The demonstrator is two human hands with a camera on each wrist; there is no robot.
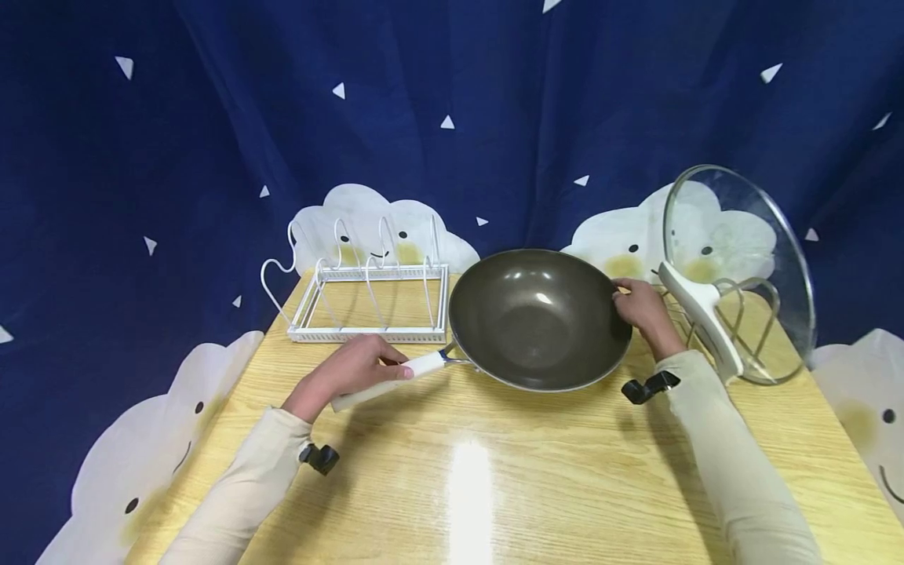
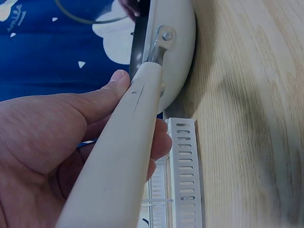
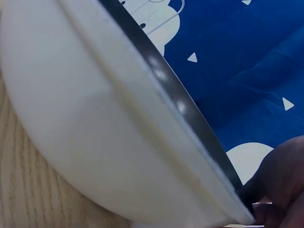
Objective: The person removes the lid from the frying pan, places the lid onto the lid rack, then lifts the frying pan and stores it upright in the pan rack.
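A wok (image 1: 533,322) with a dark inside and a cream-white outside is held between both hands over the wooden table. My left hand (image 1: 363,365) grips its white handle (image 2: 118,142), thumb along one side and fingers curled beneath. At the opposite side, my right hand (image 1: 644,308) pinches the wok's rim, thumb on the dark inner edge. The right wrist view is mostly filled by the wok's pale outer wall (image 3: 85,109), with the right hand's fingers at the lower right corner.
Behind the left hand stands a white wire rack (image 1: 367,337) with upright loops and a slotted base. To the right, a clear glass lid (image 1: 699,314) with a white handle leans upright by a wire stand (image 1: 759,337). A blue curtain (image 1: 452,180) hangs behind the table (image 1: 551,471).
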